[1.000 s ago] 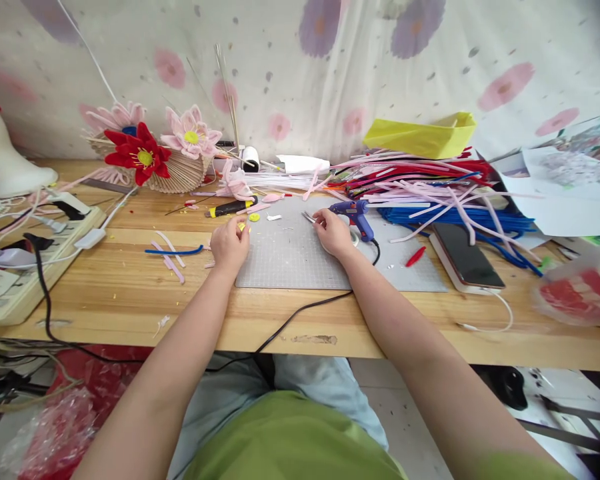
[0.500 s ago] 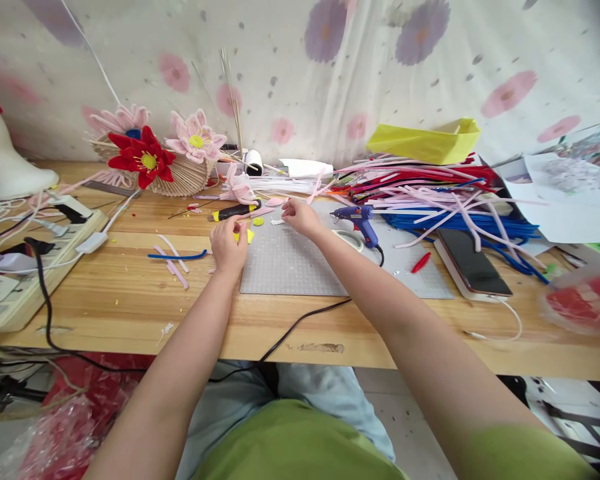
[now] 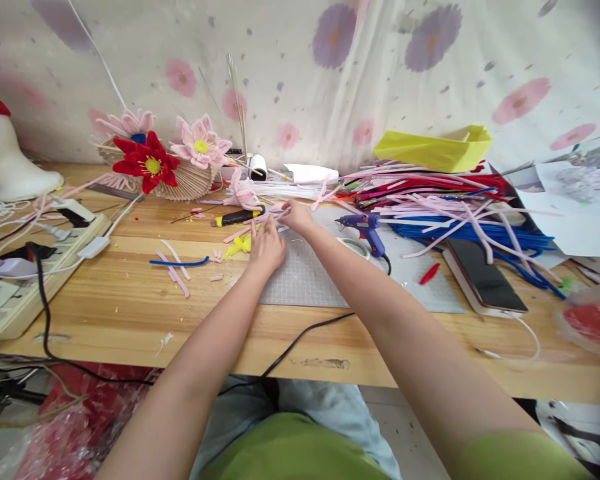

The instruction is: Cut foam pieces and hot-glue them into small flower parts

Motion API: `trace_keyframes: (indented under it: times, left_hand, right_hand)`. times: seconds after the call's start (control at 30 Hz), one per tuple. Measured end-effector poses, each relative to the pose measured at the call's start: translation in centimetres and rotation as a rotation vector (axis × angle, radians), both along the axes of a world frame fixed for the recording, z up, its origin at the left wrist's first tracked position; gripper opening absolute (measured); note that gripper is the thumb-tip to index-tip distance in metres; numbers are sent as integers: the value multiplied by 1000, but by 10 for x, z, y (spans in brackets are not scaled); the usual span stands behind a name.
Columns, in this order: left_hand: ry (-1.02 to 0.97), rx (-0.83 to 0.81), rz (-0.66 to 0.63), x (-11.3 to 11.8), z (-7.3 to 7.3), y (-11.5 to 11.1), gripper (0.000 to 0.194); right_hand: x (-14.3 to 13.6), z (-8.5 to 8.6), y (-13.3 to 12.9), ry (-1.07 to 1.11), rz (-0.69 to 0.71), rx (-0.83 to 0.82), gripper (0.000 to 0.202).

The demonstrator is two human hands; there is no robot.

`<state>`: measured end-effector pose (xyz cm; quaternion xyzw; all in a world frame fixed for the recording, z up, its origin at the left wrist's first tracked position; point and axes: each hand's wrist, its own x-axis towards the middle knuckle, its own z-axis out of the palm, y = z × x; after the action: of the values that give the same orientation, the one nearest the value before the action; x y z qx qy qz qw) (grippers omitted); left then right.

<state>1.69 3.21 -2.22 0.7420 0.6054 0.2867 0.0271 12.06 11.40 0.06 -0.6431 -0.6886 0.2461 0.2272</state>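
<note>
My left hand [image 3: 269, 245] rests over the left edge of the grey cutting mat [image 3: 305, 283], its fingers apart and pointing away from me. Beside it on the left are yellow pieces [image 3: 240, 246] and a yellow-and-black cutter [image 3: 239, 217]. My right hand [image 3: 296, 216] is just right of the left fingertips, its fingers pinched together at the mat's far left part. What they hold, if anything, is too small to make out. Near that pinch lies a pink piece [image 3: 277, 207]. A blue glue gun [image 3: 364, 230] lies to the right of my right hand.
Craft flowers [image 3: 153, 167] stand at the back left, near a power strip [image 3: 43, 273]. Bundles of coloured stems [image 3: 430, 193] fill the back right, beside a phone [image 3: 485, 277]. A black cable [image 3: 305, 331] crosses the front edge.
My left hand has moved right onto the mat beside my right hand, and its fingers have spread. The yellow pieces are now uncovered. The view has shifted slightly.
</note>
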Motion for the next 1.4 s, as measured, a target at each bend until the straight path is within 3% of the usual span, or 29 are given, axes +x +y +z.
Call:
trace_keyframes:
  times: [0.2, 0.33, 0.47, 0.67, 0.93, 1.07, 1.17, 1.3, 1.4]
  left_hand:
    - [31, 18, -12, -4, 0, -6, 62]
    - [-4, 45, 1, -6, 4, -10, 63]
    - [14, -7, -71, -7, 4, -13, 66]
    - [25, -77, -54, -7, 5, -15, 65]
    - [-38, -42, -76, -8, 3, -13, 61]
    - [-115, 75, -93, -12, 3, -10, 58]
    - [-194, 139, -18, -17, 5, -8, 50]
    - [-299, 203, 84, -21, 9, -10, 40]
    - [-436, 159, -3, -15, 13, -14, 30]
  right_hand:
    - [-14, 7, 4, -187, 82, 27, 42]
    - [-13, 8, 3, -161, 97, 3, 43]
    - [-2, 3, 4, 52, 59, -16, 38]
    - [20, -7, 2, 430, 23, -50, 35]
    - [32, 7, -11, 1031, 78, -78, 40]
    - [36, 11, -29, 1047, 163, -149, 44]
    - [37, 7, -47, 1037, 183, -209, 47]
    - [35, -3, -64, 1044, 132, -207, 48]
    - [33, -9, -70, 1069, 50, -160, 50]
